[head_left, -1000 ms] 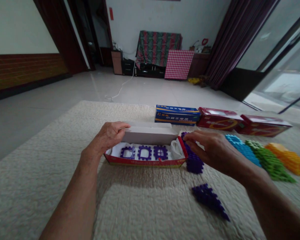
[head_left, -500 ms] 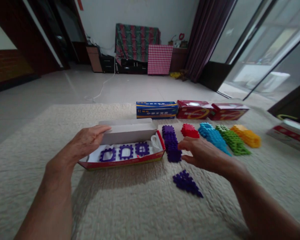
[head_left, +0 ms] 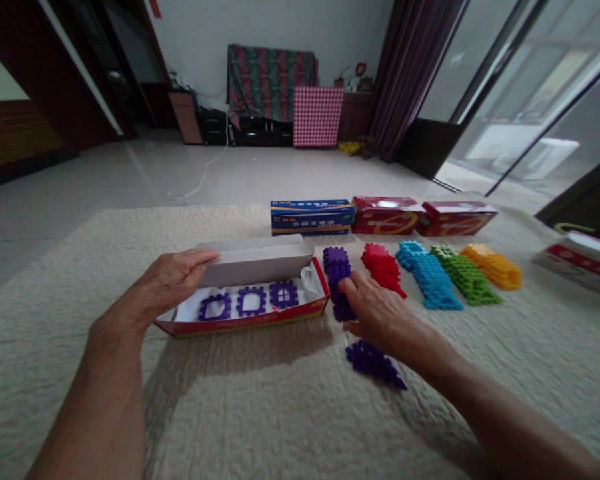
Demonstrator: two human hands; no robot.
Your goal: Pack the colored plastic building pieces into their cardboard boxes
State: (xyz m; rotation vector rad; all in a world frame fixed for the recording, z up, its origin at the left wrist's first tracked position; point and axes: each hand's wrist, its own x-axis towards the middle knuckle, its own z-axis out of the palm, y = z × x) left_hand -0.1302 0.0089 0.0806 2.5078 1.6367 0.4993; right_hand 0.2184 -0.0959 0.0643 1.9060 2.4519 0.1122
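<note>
My left hand grips the left end of a long, open carton, with its fingers along the raised white flap. Inside, three purple square interlocking blocks lie in a row on white lining, two with large openings and one with a window pattern. A white looped piece sits at the right end. My right hand is at the near end of a row of purple interlocking blocks, thumb and fingers apart around it. Purple triangular pieces lie just below this hand.
Rows of red, blue, green and yellow blocks lie to the right. Behind stand a blue box and two red boxes. Another red-and-white box is at the far right. Everything rests on a cream quilted mat.
My right hand has moved left, over the near end of the purple row, uncovering more of the red blocks. My left hand stays on the carton.
</note>
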